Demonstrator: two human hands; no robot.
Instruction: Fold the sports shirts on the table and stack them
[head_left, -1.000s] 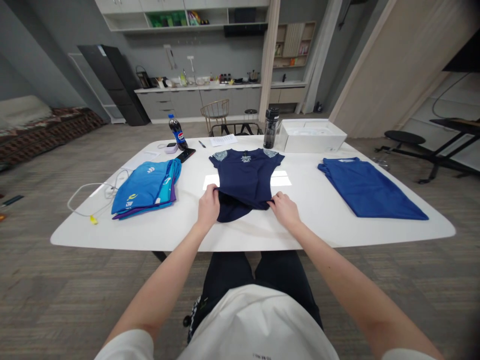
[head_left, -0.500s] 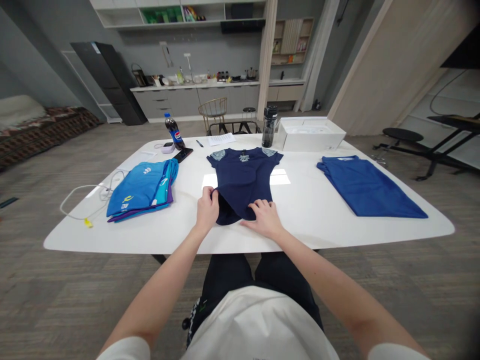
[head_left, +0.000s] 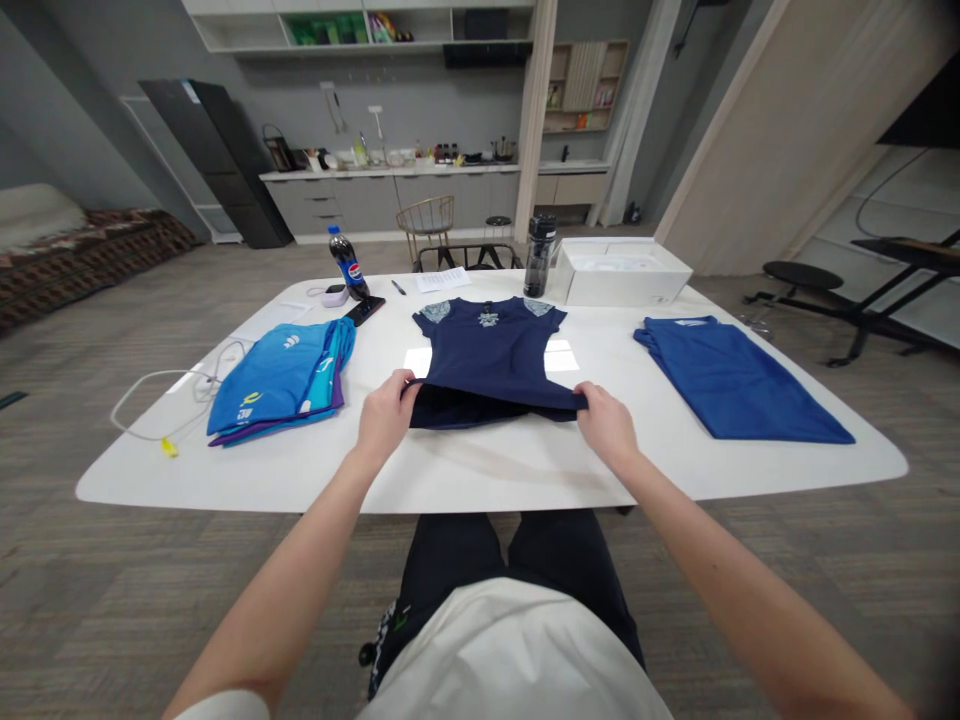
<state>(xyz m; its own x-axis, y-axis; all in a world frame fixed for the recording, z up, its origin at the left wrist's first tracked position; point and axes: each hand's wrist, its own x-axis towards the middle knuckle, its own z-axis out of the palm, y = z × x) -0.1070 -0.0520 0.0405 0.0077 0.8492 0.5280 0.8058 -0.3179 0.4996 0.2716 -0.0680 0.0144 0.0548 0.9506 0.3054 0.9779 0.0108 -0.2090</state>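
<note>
A smooth, glossy white counter (head_left: 487, 480) with rounded corners carries soft, limp fabrics and harder shapes: a rectangular white box (head_left: 619, 287), a dark cylindrical bottle (head_left: 538, 262) and a curved cola bottle (head_left: 347, 262) with a blue cap. A layered stack of folded clothes (head_left: 270, 375) in bright blue, turquoise and purple lies toward the left, a plain blue folded garment (head_left: 739, 385) toward the right. Between them, at the middle of the counter, is a navy short-sleeved T-shirt (head_left: 491, 350), its collar at the far end, with pale patterned shoulders and a light print below the neckline. The left hand (head_left: 385, 412) and right hand (head_left: 606, 422) each pinch one side of its hem, the upper layer stretched wide and raised, the dark inside gaping beneath it
</note>
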